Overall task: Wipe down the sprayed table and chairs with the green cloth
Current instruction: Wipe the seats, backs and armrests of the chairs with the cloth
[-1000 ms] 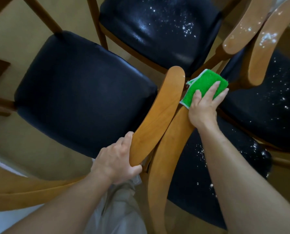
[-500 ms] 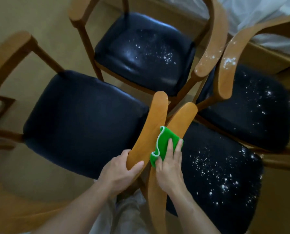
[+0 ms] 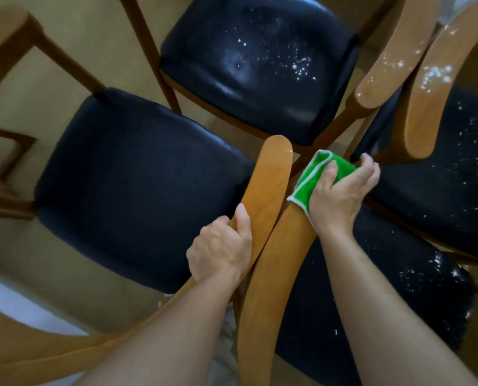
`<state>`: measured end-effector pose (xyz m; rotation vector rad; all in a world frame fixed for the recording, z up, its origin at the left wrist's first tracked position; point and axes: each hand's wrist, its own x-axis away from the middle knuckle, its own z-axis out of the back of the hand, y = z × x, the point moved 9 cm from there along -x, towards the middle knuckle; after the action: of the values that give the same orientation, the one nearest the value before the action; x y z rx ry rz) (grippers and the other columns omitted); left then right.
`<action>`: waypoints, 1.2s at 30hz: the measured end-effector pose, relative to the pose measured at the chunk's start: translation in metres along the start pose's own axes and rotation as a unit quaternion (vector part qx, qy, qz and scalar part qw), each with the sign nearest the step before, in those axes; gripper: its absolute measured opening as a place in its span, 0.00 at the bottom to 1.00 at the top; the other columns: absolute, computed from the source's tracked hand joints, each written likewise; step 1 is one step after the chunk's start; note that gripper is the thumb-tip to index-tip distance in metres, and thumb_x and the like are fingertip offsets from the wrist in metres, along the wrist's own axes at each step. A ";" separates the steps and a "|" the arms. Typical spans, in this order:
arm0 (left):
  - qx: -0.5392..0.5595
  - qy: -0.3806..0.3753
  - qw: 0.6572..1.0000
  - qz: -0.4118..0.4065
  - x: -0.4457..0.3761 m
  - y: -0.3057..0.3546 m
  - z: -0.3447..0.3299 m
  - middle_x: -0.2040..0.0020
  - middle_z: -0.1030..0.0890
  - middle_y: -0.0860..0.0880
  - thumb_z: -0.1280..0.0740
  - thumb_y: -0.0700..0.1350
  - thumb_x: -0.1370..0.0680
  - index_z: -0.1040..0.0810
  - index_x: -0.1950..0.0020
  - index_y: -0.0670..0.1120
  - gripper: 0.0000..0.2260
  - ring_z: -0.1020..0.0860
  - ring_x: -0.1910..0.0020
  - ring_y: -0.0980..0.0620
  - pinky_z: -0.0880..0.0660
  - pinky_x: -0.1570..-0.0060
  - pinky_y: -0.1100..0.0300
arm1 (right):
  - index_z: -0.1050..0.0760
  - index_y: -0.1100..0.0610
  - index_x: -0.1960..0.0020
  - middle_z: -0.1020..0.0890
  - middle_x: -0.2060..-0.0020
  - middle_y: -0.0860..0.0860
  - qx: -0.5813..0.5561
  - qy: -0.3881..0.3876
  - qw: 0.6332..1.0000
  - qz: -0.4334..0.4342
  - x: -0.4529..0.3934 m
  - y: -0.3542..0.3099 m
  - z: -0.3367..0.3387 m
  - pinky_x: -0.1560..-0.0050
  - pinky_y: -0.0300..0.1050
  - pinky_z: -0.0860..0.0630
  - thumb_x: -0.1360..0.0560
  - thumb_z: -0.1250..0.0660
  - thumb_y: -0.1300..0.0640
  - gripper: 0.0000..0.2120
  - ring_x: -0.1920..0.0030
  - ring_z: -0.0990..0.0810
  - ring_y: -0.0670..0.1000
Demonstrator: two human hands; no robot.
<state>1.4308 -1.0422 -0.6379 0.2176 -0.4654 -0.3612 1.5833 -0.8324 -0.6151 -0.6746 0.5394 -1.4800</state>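
The right hand point(image 3: 340, 196) grips the folded green cloth point(image 3: 313, 176) over the tip of a chair backrest point(image 3: 271, 277), mid-wipe, while the left hand point(image 3: 221, 249) clasps the neighbouring backrest point(image 3: 265, 196). Next, I judge, come the 3 spray-flecked seats point(image 3: 260, 59).

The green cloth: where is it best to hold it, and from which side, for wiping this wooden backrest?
Take the green cloth from above, as the right hand does, palm on its folded middle. It is draped over the rounded backrest end, so fingers curl around it.

No readable text, labels, brands or numbers anywhere in view.
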 end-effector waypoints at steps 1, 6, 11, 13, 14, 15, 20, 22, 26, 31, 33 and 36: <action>-0.002 -0.001 1.000 -0.003 0.002 0.000 0.000 0.73 0.27 0.55 0.60 0.68 0.23 0.27 0.68 0.53 0.31 0.29 0.73 0.57 0.34 0.70 0.57 | 0.45 0.55 0.26 0.45 0.25 0.59 -0.004 0.015 1.000 -0.019 -0.010 0.000 0.003 0.43 0.53 0.25 0.19 0.43 0.46 0.26 0.34 0.31 0.56; 0.008 -0.020 1.000 -0.006 -0.001 0.001 -0.003 0.72 0.26 0.55 0.60 0.68 0.23 0.27 0.67 0.53 0.30 0.26 0.71 0.56 0.26 0.65 0.55 | 0.39 0.55 0.29 0.25 0.39 0.54 -0.078 0.030 0.973 -0.216 0.020 0.037 -0.002 0.52 0.48 0.22 0.26 0.39 0.33 0.35 0.47 0.22 0.49; 0.003 -0.009 1.000 -0.007 -0.001 0.001 0.000 0.71 0.27 0.56 0.63 0.69 0.25 0.26 0.64 0.53 0.32 0.28 0.71 0.56 0.30 0.67 0.55 | 0.22 0.50 0.53 0.17 0.63 0.45 -0.131 -0.086 0.938 -0.308 0.108 0.062 -0.014 0.67 0.39 0.29 0.36 0.39 0.25 0.30 0.66 0.19 0.40; 0.002 0.003 1.000 -0.009 0.001 0.002 0.003 0.72 0.28 0.57 0.64 0.70 0.26 0.26 0.65 0.53 0.33 0.31 0.73 0.58 0.36 0.71 0.58 | 0.22 0.50 0.54 0.17 0.65 0.45 -0.124 -0.098 0.944 -0.291 0.118 0.063 -0.014 0.68 0.38 0.28 0.36 0.39 0.25 0.29 0.67 0.20 0.38; 0.003 0.008 1.000 -0.010 0.001 0.002 0.005 0.73 0.29 0.57 0.65 0.70 0.26 0.27 0.66 0.53 0.33 0.31 0.74 0.59 0.38 0.73 0.59 | 0.23 0.50 0.54 0.17 0.65 0.45 -0.121 -0.095 0.947 -0.283 0.112 0.061 -0.015 0.68 0.37 0.28 0.34 0.39 0.26 0.28 0.67 0.20 0.38; 0.005 0.011 1.000 -0.010 0.001 0.003 0.006 0.74 0.29 0.56 0.65 0.70 0.26 0.28 0.68 0.53 0.33 0.31 0.75 0.59 0.40 0.74 0.60 | 0.23 0.51 0.53 0.17 0.64 0.46 -0.123 -0.080 0.949 -0.278 0.099 0.059 -0.016 0.68 0.37 0.28 0.32 0.38 0.28 0.26 0.67 0.19 0.39; 0.008 0.015 1.000 -0.015 0.002 0.004 0.004 0.76 0.28 0.55 0.61 0.68 0.23 0.29 0.69 0.54 0.30 0.29 0.76 0.60 0.39 0.75 0.63 | 0.24 0.54 0.50 0.17 0.58 0.49 -0.137 -0.005 0.950 -0.282 0.006 0.049 -0.014 0.57 0.48 0.20 0.27 0.40 0.30 0.26 0.59 0.18 0.48; 0.003 0.011 1.000 -0.015 0.001 0.004 0.004 0.75 0.27 0.55 0.60 0.67 0.23 0.28 0.69 0.53 0.29 0.29 0.75 0.59 0.38 0.74 0.61 | 0.24 0.54 0.53 0.18 0.59 0.50 -0.107 0.005 0.958 -0.267 -0.006 0.045 -0.010 0.57 0.50 0.20 0.25 0.44 0.31 0.26 0.60 0.18 0.49; 0.004 0.005 1.000 -0.014 0.002 0.004 0.004 0.74 0.27 0.55 0.59 0.67 0.23 0.28 0.69 0.53 0.29 0.28 0.74 0.58 0.36 0.74 0.60 | 0.27 0.54 0.59 0.21 0.65 0.48 -0.141 0.115 0.943 -0.279 0.011 0.040 0.020 0.66 0.42 0.24 0.19 0.49 0.38 0.23 0.63 0.18 0.49; 0.006 0.011 1.000 -0.022 0.001 0.003 0.003 0.75 0.27 0.55 0.60 0.67 0.23 0.28 0.69 0.53 0.30 0.28 0.76 0.59 0.37 0.74 0.61 | 0.25 0.52 0.47 0.20 0.62 0.49 -0.239 0.099 0.966 -0.022 0.031 -0.031 0.029 0.65 0.41 0.24 0.22 0.53 0.33 0.28 0.64 0.20 0.48; 0.005 0.006 1.000 -0.016 0.000 0.002 0.001 0.75 0.27 0.55 0.60 0.67 0.24 0.28 0.69 0.53 0.30 0.29 0.75 0.59 0.38 0.74 0.61 | 0.26 0.50 0.43 0.20 0.53 0.51 -0.198 -0.003 0.979 0.048 0.029 -0.063 -0.003 0.53 0.47 0.23 0.22 0.56 0.32 0.29 0.54 0.21 0.50; -0.006 0.004 1.000 -0.009 0.000 0.000 0.000 0.73 0.27 0.56 0.62 0.68 0.25 0.28 0.68 0.53 0.30 0.30 0.73 0.58 0.35 0.70 0.58 | 0.37 0.53 0.26 0.34 0.29 0.58 0.038 -0.166 0.979 0.116 0.035 -0.087 -0.072 0.31 0.58 0.36 0.20 0.56 0.36 0.31 0.30 0.35 0.59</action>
<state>1.4307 -1.0424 -0.6380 0.2124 -0.4537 -0.3796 1.4721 -0.8706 -0.6024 -0.7530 0.2912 -1.1336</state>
